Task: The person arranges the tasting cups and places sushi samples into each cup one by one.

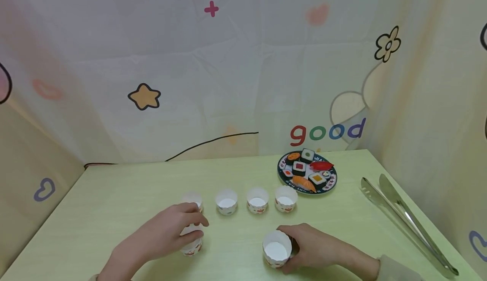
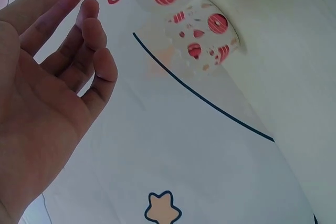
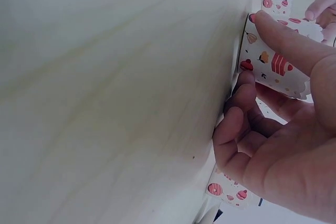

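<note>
My right hand (image 1: 310, 247) grips a white paper baking cup (image 1: 277, 251) by its side, low at the table's front. The right wrist view shows the thumb and fingers on the wall of this cup (image 3: 273, 61), which has red and orange dessert prints. Over another baking cup (image 1: 192, 248) at the front left, my left hand (image 1: 171, 232) hovers and partly hides it. Loosely bent fingers of the left hand (image 2: 58, 82) hold nothing in the left wrist view, apart from the printed cup (image 2: 202, 38). Behind both hands stands a row of several baking cups (image 1: 227, 203), the leftmost partly covered.
A round dark-rimmed plate (image 1: 330, 183) with sushi pieces on it is at the back right. Metal tongs (image 1: 412, 224) lie along the table's right side. A printed curtain (image 1: 171, 61) closes off the back and sides of the pale green table (image 1: 125, 192).
</note>
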Tool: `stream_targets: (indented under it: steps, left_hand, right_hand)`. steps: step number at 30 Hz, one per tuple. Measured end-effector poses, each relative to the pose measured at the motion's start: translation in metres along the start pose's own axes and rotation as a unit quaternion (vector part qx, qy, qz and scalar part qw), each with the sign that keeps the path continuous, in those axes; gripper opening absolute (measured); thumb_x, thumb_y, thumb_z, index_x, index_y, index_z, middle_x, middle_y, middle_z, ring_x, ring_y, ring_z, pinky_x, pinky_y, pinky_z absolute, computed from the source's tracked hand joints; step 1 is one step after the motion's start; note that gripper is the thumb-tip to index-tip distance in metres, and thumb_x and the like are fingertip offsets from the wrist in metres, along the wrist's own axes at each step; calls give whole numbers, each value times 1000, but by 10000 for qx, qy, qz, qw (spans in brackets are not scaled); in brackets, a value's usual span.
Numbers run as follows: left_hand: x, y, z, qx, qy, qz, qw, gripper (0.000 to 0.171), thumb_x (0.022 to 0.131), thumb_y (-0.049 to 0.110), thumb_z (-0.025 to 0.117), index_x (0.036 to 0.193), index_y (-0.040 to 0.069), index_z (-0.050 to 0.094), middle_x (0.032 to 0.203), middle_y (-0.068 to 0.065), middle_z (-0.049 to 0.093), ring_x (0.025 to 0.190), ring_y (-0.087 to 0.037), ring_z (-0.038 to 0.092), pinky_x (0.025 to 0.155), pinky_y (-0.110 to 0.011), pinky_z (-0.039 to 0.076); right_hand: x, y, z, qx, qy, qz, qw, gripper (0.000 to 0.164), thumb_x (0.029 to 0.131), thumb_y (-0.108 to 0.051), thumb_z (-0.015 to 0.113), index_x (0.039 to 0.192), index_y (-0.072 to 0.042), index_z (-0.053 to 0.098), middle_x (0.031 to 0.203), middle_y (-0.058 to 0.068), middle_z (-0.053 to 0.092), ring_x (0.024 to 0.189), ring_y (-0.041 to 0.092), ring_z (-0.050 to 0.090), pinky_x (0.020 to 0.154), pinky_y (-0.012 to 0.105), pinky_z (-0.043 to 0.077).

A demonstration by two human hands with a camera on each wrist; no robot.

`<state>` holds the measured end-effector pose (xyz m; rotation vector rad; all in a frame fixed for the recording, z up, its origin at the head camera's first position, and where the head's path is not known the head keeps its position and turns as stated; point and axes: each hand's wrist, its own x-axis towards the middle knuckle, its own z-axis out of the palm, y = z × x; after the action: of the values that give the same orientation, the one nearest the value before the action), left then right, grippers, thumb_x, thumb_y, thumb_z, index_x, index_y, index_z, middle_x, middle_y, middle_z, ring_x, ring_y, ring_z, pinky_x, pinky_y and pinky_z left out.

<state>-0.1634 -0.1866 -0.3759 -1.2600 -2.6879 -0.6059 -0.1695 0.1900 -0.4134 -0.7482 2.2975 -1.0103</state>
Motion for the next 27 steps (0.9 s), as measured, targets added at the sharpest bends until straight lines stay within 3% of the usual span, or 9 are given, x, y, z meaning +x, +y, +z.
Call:
stream_targets:
  steps: [8, 18, 27]
  left_hand:
    - [14, 13, 8, -133, -325, -21, 9994, 15, 95, 15, 75, 110, 15, 75, 100, 15, 57, 84, -5, 58, 78, -23, 50]
    - [30, 30, 23, 416, -335, 686, 9962, 20, 93, 20, 79, 112, 19, 74, 102, 10, 60, 86, -3, 55, 78, -24, 45]
    - [44, 44, 33, 624, -538, 866, 9928, 25, 96, 27, 75, 120, 18, 72, 106, 9, 59, 92, -5, 57, 84, -24, 48]
  right_hand:
    - [1, 0, 0, -54, 37, -10, 10000, 47, 81, -18, 90, 120, -18, 64, 110, -12, 65, 101, 10, 60, 94, 32, 49]
    - [0, -3, 1, -126, 110, -119, 9998, 45, 80, -20, 91, 117, -19, 65, 108, -12, 66, 100, 10, 60, 92, 31, 50]
    - [2, 3, 0, -362, 100, -444, 9983, 44, 82, -29, 89, 117, -18, 65, 107, -13, 67, 99, 7, 60, 91, 31, 50]
